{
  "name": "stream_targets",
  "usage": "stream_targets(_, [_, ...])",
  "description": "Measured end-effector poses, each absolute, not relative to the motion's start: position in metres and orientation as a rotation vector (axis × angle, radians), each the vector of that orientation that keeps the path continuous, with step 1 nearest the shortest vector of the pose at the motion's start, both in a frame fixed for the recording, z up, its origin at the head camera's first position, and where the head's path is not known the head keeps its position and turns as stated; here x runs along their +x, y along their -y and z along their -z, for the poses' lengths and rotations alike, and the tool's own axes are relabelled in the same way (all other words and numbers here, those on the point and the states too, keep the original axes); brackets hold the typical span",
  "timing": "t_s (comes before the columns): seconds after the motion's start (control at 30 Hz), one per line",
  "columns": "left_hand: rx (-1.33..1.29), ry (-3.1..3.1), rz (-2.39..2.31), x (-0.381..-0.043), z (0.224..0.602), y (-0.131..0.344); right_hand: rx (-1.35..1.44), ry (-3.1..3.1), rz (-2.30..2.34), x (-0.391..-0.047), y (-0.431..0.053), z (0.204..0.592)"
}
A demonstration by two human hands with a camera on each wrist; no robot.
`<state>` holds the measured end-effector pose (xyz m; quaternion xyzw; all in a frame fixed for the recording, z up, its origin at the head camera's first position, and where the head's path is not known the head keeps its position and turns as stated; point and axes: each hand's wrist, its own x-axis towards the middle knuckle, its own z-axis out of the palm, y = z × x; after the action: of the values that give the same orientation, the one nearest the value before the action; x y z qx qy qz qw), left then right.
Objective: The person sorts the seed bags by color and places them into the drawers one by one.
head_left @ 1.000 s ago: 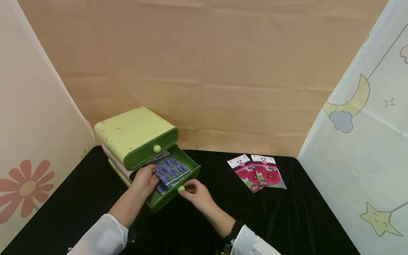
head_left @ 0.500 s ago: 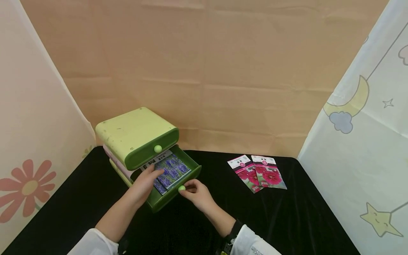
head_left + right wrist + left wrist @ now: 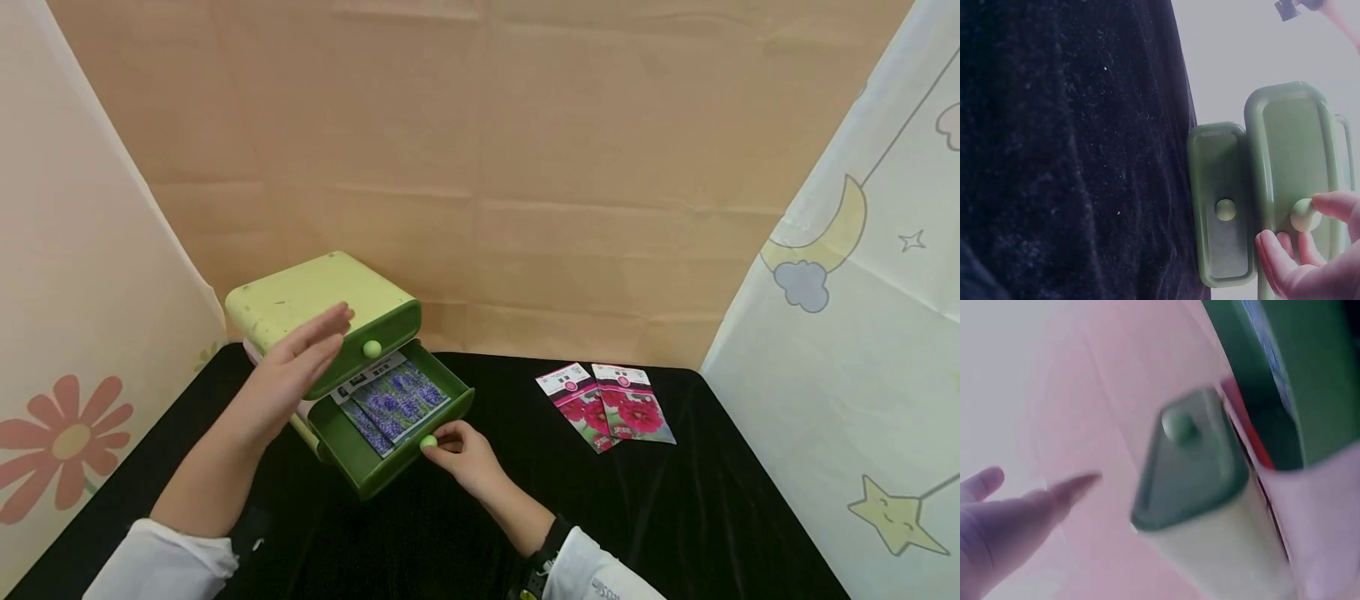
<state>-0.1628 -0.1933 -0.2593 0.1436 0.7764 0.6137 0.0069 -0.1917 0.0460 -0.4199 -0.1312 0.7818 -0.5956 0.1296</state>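
Note:
In the head view, a small drawer cabinet (image 3: 307, 292) has its middle green drawer (image 3: 375, 482) pulled out. Two overlapping seed packets (image 3: 408, 396) with purple flowers lie in that drawer. My right hand (image 3: 472, 467) pinches the drawer's round light-green knob (image 3: 428, 442); the right wrist view shows thumb and fingers around the knob (image 3: 1305, 215). My left hand (image 3: 288, 367) is raised in front of the cabinet's top tier, fingers straight, holding nothing. The left wrist view is blurred, with the left hand (image 3: 1010, 531) apart from the shut top drawer (image 3: 1191, 462).
Two more seed packets with red-pink flowers, one (image 3: 566, 404) partly under the other (image 3: 636, 408), lie to the right on the black cloth (image 3: 720, 500). The lowest drawer (image 3: 1222, 169) is shut in the right wrist view. A tan backdrop (image 3: 525, 167) stands behind.
The left hand has let go of the upper purple-flower packet, which now lies further back in the drawer, and has risen up and left out of it. The right hand stays on the knob.

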Motion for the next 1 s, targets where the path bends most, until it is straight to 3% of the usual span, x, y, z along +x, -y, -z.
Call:
stream_targets(0.27, [0.234, -2.879, -1.729, -0.216, 0.242, 0.226, -0.386, -2.299, 1.697, -0.193, -0.047, 0.418])
stream_targets(0.63, [0.368, -3.116, -1.208, -0.268, 0.255, 0.257, -0.415, -2.341, 1.681, -0.192, -0.045, 0.421])
stream_targets(1.0, [0.330, -3.132, -0.879, -0.288, 0.260, 0.263, -0.416, -2.338, 1.675, -0.190, -0.046, 0.420])
